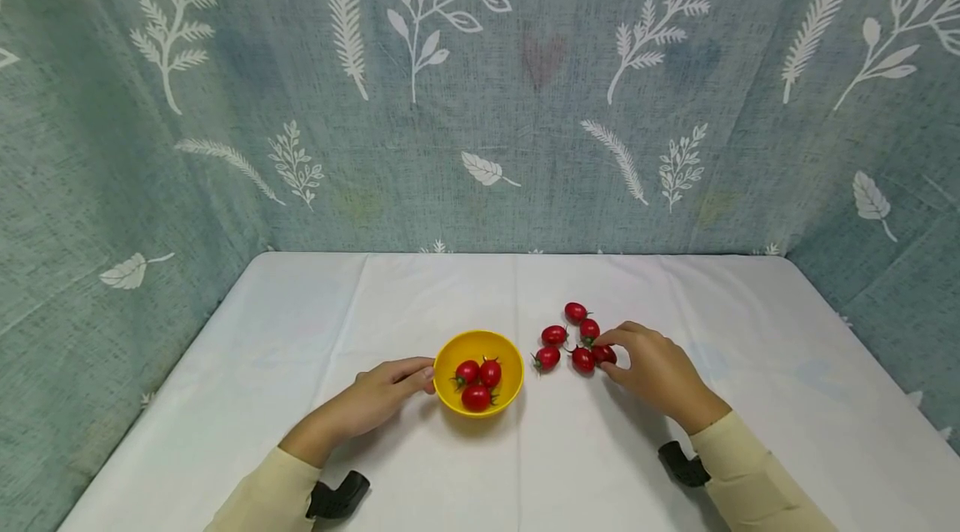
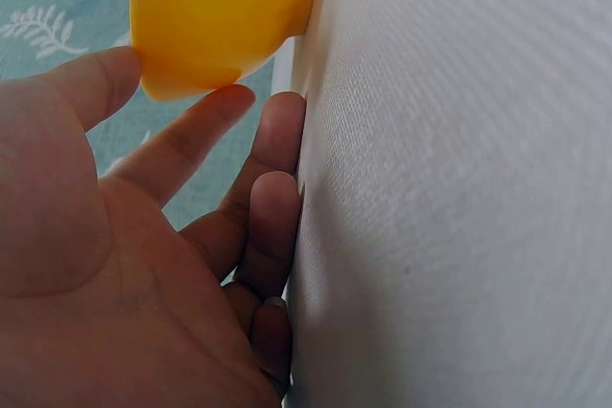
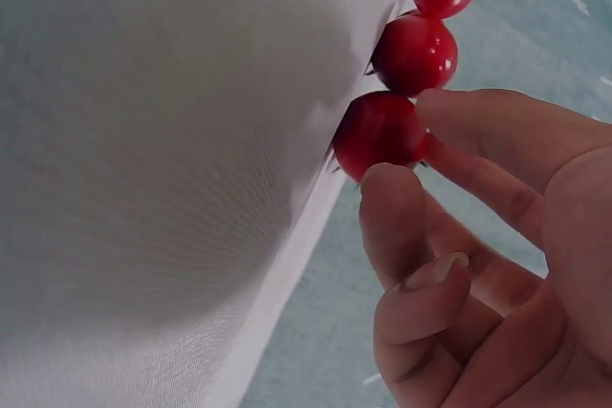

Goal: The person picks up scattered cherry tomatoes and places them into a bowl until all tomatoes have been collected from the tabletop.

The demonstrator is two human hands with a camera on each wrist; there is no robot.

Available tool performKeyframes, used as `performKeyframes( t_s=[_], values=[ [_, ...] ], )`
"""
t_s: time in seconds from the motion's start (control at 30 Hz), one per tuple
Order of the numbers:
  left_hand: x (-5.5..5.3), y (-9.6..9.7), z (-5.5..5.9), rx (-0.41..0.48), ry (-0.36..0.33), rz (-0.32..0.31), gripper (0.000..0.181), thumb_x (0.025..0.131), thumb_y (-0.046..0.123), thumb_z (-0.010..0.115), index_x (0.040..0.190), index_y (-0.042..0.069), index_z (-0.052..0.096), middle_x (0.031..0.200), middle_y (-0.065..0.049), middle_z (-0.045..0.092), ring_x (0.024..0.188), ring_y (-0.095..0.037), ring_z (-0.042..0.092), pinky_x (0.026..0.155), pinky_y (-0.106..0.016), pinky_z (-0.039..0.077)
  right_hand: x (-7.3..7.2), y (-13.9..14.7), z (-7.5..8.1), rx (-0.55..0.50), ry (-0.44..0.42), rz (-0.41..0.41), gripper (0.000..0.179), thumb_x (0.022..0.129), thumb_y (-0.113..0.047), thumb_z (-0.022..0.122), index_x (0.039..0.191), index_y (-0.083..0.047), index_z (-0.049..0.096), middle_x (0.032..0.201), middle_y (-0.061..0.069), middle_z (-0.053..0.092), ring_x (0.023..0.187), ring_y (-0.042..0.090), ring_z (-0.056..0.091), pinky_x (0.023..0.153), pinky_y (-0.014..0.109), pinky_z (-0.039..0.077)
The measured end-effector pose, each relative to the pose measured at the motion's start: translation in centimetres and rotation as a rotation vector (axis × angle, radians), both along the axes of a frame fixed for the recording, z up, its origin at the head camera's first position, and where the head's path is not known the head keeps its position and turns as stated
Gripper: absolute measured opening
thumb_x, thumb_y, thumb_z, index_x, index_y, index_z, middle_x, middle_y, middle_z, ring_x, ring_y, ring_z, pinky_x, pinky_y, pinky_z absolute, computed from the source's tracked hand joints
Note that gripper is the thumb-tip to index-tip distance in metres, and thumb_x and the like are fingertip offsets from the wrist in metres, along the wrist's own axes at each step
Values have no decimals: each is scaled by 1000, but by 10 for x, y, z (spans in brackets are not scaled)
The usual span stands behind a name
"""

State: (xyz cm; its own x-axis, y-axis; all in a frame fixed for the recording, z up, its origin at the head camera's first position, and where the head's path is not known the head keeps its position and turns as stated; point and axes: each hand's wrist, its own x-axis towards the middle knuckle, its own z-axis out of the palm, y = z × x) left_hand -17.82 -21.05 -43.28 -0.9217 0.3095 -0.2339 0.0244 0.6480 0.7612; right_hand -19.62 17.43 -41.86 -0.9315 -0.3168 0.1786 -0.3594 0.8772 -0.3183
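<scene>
The right hand [image 1: 658, 370] pinches a glossy red oval tomato [image 3: 375, 133]. The left hand [image 1: 379, 395], fingers apart, touches a round yellow bowl [image 1: 480, 342].

We see a table spread with a white cloth [image 1: 405, 298]. On it we find a yellow bowl [image 1: 512, 373] and, to its right, clustered red tomatoes [image 1: 588, 327].

head view bright, even, light looks overhead. soft shadows on white cloth [image 1: 405, 298] under left hand [image 1: 371, 403], right hand [image 1: 656, 369] and bowl [image 1: 512, 369]. left wrist view dimmer, cloth grey, shadow lower centre, fine ribbed pattern toward right. right wrist view murky upper left, paler lower left, ribbing mid-left; small glints on tomatoes [image 3: 414, 50] upper right, curtain [image 3: 535, 35] behind a bit soft.
</scene>
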Motion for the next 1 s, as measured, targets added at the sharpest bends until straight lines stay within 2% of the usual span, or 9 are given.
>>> performKeyframes(
  t_s=[0.23,0.67,0.83,1.0],
  values=[
    [0,1,1,-2,-7,13,44,103,49,48,134,22,63,107,10,73,141,-30,44,111,-67,5,-2,0,0,-3,-46,-2,30,79,-15,85,108,-12,75,103,4,72,93,23,69,82,44,58],
    [0,0,0,2,0,9,43,103,47,48,135,22,62,104,11,73,139,-28,46,109,-67,8,-2,1,0,0,-118,-12,32,80,-13,84,110,-13,74,103,2,72,95,21,68,82,44,58],
    [1,0,1,5,8,-1,43,103,46,48,135,21,62,104,10,73,137,-28,48,108,-67,9,-1,2,0,-9,-110,-14,30,79,-11,83,108,-12,74,102,2,72,95,21,68,82,43,58],
    [1,0,0,-2,9,1,43,103,48,48,134,22,63,105,10,73,137,-28,48,107,-66,12,1,3,3,-20,-63,-10,30,78,-12,85,106,-13,75,100,2,72,93,21,68,82,44,58]
  ],
)
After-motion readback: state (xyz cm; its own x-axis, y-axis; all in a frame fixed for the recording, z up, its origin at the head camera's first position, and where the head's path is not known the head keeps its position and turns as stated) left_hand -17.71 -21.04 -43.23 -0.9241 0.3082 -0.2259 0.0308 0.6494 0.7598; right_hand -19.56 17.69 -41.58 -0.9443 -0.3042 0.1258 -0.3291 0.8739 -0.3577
